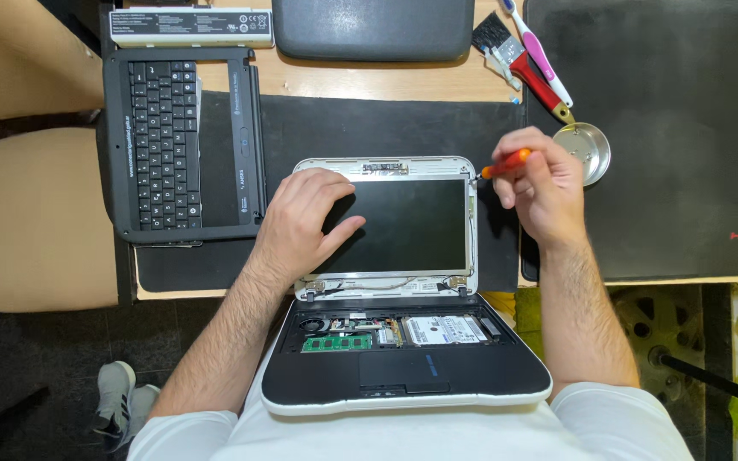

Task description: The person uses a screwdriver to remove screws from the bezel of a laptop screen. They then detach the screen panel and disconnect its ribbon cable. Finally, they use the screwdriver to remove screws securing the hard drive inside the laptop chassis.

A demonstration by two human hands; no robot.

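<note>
Left hand (301, 224) on screen (407, 226) — right hand (544, 188) grips screwdriver (506, 162) (orange).

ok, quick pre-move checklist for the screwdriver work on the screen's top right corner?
1. Left hand flat on the screen panel, steadying it: ok.
2. Right hand grips the orange-handled screwdriver: ok.
3. Tip at the panel's top right corner: ok; seated in a screw: cannot tell.
4. Metal dish beside the right hand: ok.
5. Removed keyboard bezel lies apart on the left: ok.
6. Open laptop base overhangs the desk edge toward the lap: not ok.
</note>
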